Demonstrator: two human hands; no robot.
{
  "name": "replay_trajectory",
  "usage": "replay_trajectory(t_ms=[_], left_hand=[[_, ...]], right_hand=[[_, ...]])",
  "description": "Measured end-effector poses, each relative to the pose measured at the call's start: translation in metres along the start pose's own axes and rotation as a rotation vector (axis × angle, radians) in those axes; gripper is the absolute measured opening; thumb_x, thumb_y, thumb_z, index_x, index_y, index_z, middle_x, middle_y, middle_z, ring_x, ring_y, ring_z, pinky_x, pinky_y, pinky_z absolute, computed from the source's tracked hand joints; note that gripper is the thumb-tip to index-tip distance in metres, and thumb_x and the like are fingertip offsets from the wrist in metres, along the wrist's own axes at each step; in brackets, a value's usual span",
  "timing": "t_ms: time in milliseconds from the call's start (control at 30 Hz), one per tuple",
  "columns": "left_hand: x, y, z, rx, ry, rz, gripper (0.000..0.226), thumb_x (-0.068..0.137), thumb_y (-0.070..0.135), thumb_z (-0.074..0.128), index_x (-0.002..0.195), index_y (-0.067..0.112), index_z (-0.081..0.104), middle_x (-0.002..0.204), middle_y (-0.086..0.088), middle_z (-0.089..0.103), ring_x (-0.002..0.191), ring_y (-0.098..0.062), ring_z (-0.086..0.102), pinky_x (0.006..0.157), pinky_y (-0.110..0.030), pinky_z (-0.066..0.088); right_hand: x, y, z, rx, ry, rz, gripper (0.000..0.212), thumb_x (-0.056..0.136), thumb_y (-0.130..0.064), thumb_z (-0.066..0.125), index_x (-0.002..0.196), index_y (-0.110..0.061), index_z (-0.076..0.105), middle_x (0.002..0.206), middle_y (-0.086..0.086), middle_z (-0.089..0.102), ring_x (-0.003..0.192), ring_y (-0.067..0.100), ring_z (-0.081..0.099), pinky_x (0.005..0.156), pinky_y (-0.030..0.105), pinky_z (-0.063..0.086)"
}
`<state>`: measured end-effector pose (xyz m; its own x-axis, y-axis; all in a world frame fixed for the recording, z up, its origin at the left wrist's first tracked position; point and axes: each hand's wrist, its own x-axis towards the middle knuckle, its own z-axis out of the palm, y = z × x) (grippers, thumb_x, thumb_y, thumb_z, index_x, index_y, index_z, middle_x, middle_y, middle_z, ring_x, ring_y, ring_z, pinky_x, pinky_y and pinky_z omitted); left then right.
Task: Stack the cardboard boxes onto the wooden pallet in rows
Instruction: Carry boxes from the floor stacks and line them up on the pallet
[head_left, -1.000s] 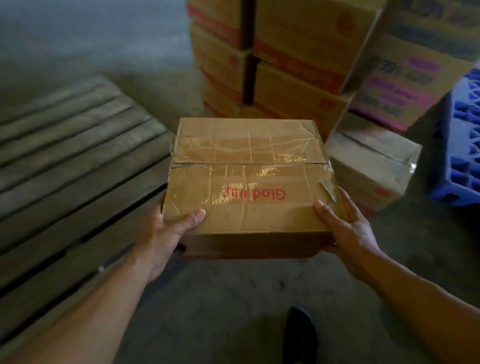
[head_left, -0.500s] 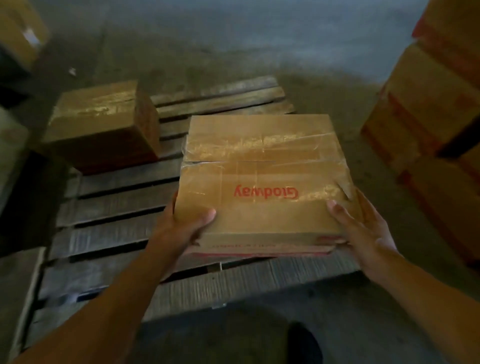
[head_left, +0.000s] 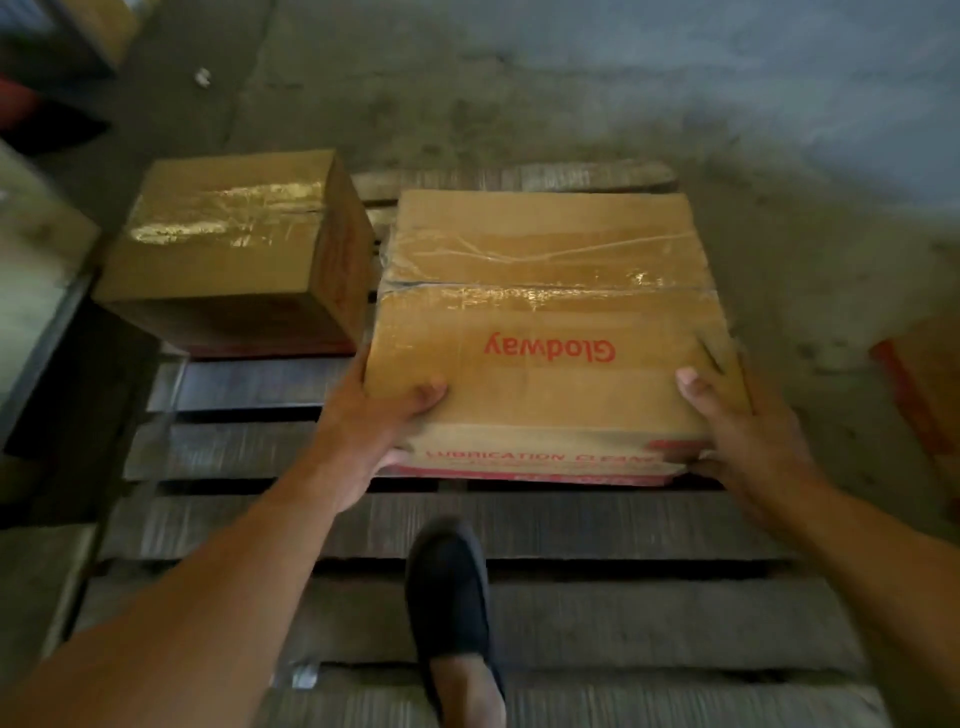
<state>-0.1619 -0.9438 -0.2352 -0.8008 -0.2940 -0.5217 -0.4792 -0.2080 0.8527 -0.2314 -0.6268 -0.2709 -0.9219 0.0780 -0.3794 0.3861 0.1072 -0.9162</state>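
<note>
Spreading across the top and right of the view, a grey concrete floor (head_left: 597, 93) lies under everything. On it sits the wooden pallet (head_left: 597, 525), its dark slats running left to right with gaps between them.

Over the far right part of the pallet is a cardboard box (head_left: 545, 312), sealed with clear tape. It has "Glodway" printed in red on its top, upside down to the camera, and red lettering along its near side. Its near bottom edge is right at a slat, but I cannot tell whether it rests there or hangs just above. A second taped box (head_left: 223, 244) stands on the pallet's far left corner, just beside the first with a narrow gap between them. Part of another box (head_left: 930, 384) with a red edge shows on the floor at the right.

The left hand (head_left: 363, 421) grips the Glodway box's near left corner, thumb on top. The right hand (head_left: 748, 436) grips the near right corner the same way, fingers curled under.

A dark shoe (head_left: 449, 597) is planted on the near slats. A small white scrap (head_left: 202, 77) lies on the floor far left.
</note>
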Motion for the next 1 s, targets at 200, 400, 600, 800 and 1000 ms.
replay_trajectory(t_ms=[200, 400, 600, 800, 1000], left_hand=[[0.135, 0.045, -0.025, -0.018, 0.018, -0.060, 0.085, 0.056, 0.033, 0.091, 0.131, 0.043, 0.054, 0.116, 0.011, 0.071, 0.101, -0.014, 0.070, 0.059, -0.037, 0.060], [0.252, 0.068, -0.059, 0.025, 0.060, -0.093, 0.064, 0.062, 0.033, 0.090, 0.113, 0.055, 0.058, 0.111, 0.017, 0.071, 0.103, -0.013, 0.068, 0.076, -0.047, 0.060], [0.277, 0.059, -0.085, 0.035, 0.023, -0.150, 0.060, 0.070, 0.030, 0.087, 0.110, 0.063, 0.057, 0.111, 0.021, 0.072, 0.098, -0.002, 0.070, 0.067, -0.027, 0.056], [0.264, 0.043, -0.064, -0.077, 0.259, -0.189, 0.076, 0.057, 0.040, 0.086, 0.127, 0.030, 0.058, 0.118, 0.007, 0.071, 0.113, -0.014, 0.065, 0.101, -0.042, 0.049], [0.259, 0.047, -0.054, -0.335, 0.330, -0.368, 0.064, 0.061, 0.022, 0.085, 0.118, 0.016, 0.057, 0.123, -0.003, 0.065, 0.120, -0.021, 0.059, 0.109, -0.050, 0.045]], right_hand=[[0.117, -0.028, 0.082, 0.074, -0.046, 0.099, 0.050, 0.072, -0.057, 0.080, 0.117, -0.055, 0.059, 0.112, -0.015, 0.072, 0.097, 0.018, 0.072, 0.062, 0.046, 0.062], [0.212, -0.045, 0.163, 0.037, -0.047, 0.128, 0.038, 0.077, -0.054, 0.077, 0.107, -0.065, 0.057, 0.101, -0.028, 0.070, 0.087, 0.000, 0.071, 0.055, 0.033, 0.061], [0.219, -0.031, 0.187, -0.064, -0.046, 0.224, 0.045, 0.080, -0.049, 0.077, 0.102, -0.078, 0.050, 0.097, -0.042, 0.064, 0.089, -0.010, 0.066, 0.054, 0.021, 0.056], [0.224, -0.025, 0.193, -0.046, -0.023, 0.287, 0.055, 0.075, -0.056, 0.081, 0.121, -0.065, 0.051, 0.111, -0.030, 0.064, 0.104, 0.005, 0.061, 0.060, 0.031, 0.054], [0.228, -0.025, 0.190, -0.015, -0.063, 0.309, 0.071, 0.067, -0.057, 0.085, 0.130, -0.057, 0.050, 0.123, -0.018, 0.063, 0.109, 0.013, 0.060, 0.079, 0.052, 0.054]])
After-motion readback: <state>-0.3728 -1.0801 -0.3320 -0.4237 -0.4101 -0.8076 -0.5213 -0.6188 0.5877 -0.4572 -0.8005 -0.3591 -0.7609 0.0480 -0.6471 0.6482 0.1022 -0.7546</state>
